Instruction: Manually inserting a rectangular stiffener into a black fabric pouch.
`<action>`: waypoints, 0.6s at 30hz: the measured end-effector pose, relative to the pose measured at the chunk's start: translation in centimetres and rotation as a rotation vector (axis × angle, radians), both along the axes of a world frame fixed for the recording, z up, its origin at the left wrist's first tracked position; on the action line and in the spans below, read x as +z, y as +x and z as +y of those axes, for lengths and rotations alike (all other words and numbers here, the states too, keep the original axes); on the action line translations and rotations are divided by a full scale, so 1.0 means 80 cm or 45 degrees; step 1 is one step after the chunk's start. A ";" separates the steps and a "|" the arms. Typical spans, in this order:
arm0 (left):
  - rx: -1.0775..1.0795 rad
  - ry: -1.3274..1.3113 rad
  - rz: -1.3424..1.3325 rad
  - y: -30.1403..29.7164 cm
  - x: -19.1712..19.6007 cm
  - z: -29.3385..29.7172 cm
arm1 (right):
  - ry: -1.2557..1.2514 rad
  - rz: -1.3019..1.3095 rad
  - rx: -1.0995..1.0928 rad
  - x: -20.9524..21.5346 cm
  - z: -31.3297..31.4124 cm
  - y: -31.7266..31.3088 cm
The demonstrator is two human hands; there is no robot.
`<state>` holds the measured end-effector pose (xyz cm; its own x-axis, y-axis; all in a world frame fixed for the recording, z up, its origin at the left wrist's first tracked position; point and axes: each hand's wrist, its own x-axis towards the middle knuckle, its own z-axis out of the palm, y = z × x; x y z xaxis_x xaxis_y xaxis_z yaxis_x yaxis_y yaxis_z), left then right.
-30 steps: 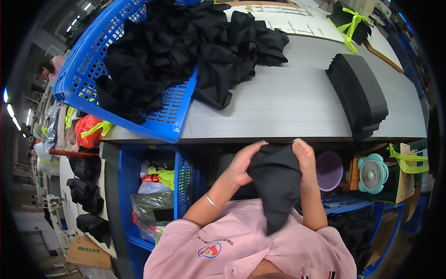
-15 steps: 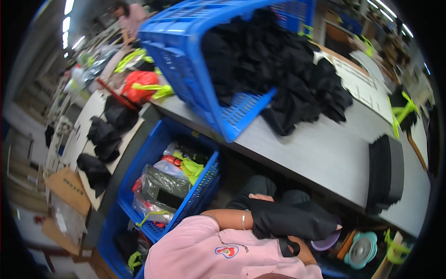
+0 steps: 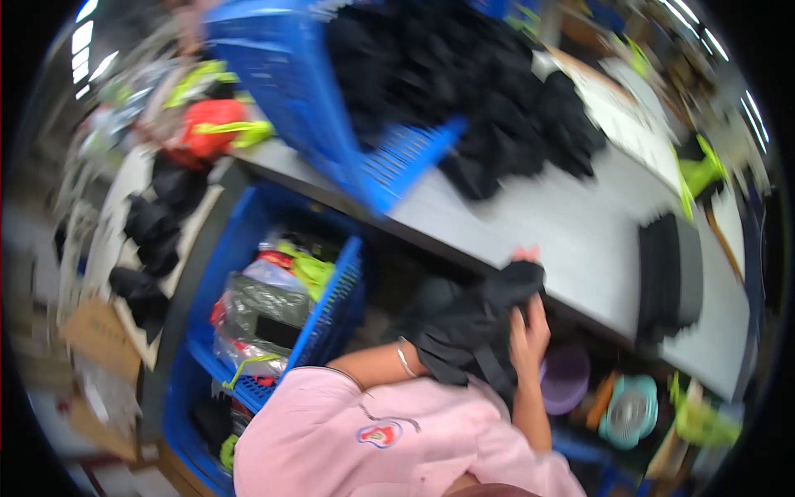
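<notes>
A black cloth piece covers my left forearm, which runs into it from just past a silver bracelet. Only pinkish fingertips of my left hand show beyond the cloth's far end, near the table edge; the other fingers are hidden. At the right side of that end, my right hand is closed on the cloth, its fingers blurred. The cloth is held up over my lap. Ahead on the grey table, a heap of black cloth spills out of a tipped blue basket.
A neat stack of black pieces stands at the table's right. On the left, a blue crate holds bagged items, with loose black pieces beyond it. A purple bowl and a teal fan sit below the table at right.
My left arm has swung from pointing right to pointing forward, carrying the cloth towards the table. My right hand has moved from the cloth's left end to its far right end. The view has shifted.
</notes>
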<state>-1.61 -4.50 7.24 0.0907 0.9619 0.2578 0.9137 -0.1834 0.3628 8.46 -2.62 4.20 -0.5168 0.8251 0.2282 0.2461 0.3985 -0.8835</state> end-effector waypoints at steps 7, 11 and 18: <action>-0.455 -0.130 -0.391 -0.032 0.007 -0.029 | -1.112 0.846 0.353 0.013 0.037 0.038; -0.443 -0.139 -0.426 -0.036 0.003 -0.029 | -1.264 0.999 0.216 0.009 0.039 0.050; -0.219 -0.041 -0.442 -0.041 -0.004 -0.044 | -0.592 0.439 -0.079 0.002 0.048 0.052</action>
<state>-4.91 -7.99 6.90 0.1639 0.9485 0.2712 0.6924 -0.3064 0.6532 12.65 1.19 4.39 -0.4245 0.9052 -0.0191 -0.0762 -0.0567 -0.9955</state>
